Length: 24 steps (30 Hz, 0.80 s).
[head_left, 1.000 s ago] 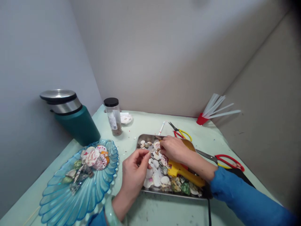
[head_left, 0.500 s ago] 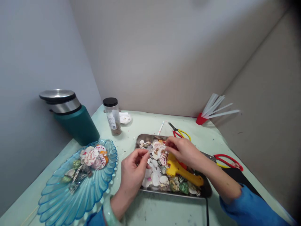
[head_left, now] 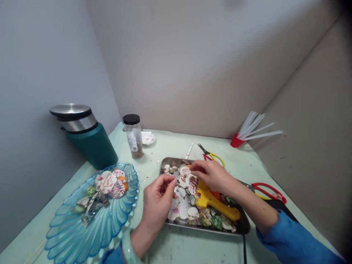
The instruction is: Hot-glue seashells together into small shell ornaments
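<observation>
My left hand hovers at the left edge of a metal tray, thumb and forefinger pinched together. Whatever sits in that pinch is too small to make out. Over the tray's far part, my right hand also has its fingertips closed, just above a red-striped white shell; what they hold is unclear. White shells and green stone-like shells fill the tray. On top of them lies a yellow glue gun, partly under my right wrist.
Left of the tray is a blue scalloped glass dish bearing shells. A teal bottle and a clear jar stand behind it. Scissors, larger red-handled scissors and a red cup of translucent sticks are to the right.
My right hand has lifted and drawn back to the right from the shells, then shifted slightly left again. My left hand has stayed nearly still, pinched.
</observation>
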Motion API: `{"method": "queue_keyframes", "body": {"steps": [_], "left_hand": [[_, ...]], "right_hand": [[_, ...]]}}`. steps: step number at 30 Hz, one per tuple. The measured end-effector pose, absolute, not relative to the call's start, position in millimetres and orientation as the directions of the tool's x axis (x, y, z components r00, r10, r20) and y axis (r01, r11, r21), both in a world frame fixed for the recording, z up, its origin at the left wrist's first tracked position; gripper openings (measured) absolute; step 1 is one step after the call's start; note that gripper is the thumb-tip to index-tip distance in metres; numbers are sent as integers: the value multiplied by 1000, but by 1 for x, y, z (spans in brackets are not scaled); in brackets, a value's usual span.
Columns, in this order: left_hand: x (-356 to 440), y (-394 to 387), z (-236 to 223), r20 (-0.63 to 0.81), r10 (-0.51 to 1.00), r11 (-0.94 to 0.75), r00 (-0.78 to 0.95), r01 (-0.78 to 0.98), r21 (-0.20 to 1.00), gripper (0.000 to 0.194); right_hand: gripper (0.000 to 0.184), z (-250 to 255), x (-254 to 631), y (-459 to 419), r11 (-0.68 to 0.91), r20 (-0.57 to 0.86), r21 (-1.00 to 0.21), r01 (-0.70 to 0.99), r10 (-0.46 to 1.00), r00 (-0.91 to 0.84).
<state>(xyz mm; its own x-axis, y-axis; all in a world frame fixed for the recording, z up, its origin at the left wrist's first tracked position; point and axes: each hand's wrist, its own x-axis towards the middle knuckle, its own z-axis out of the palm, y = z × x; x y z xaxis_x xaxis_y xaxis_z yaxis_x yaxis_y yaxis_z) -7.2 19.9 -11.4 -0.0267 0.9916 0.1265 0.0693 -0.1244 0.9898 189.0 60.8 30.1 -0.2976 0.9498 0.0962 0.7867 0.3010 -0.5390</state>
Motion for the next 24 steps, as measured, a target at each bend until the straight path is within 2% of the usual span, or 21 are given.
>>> {"method": "queue_keyframes", "body": {"steps": [5, 9, 15, 24], "left_hand": [[-7, 20, -11, 125, 992, -123, -31, 59, 991, 10], [-6, 18, -10, 118, 993, -117, -7, 75, 990, 10], [-3, 12, -7, 54, 997, -58, 51, 92, 994, 14], [-1, 12, -6, -6, 997, 2, 76, 54, 999, 15]], "right_hand": [[11, 37, 186, 45, 267, 123, -682, 681, 960, -253], [7, 38, 178, 26, 270, 208, -725, 633, 963, -172], [6, 33, 171, 6, 407, 414, -697, 590, 901, -132], [10, 29, 167, 6, 486, 498, -607, 629, 849, -175]]}}
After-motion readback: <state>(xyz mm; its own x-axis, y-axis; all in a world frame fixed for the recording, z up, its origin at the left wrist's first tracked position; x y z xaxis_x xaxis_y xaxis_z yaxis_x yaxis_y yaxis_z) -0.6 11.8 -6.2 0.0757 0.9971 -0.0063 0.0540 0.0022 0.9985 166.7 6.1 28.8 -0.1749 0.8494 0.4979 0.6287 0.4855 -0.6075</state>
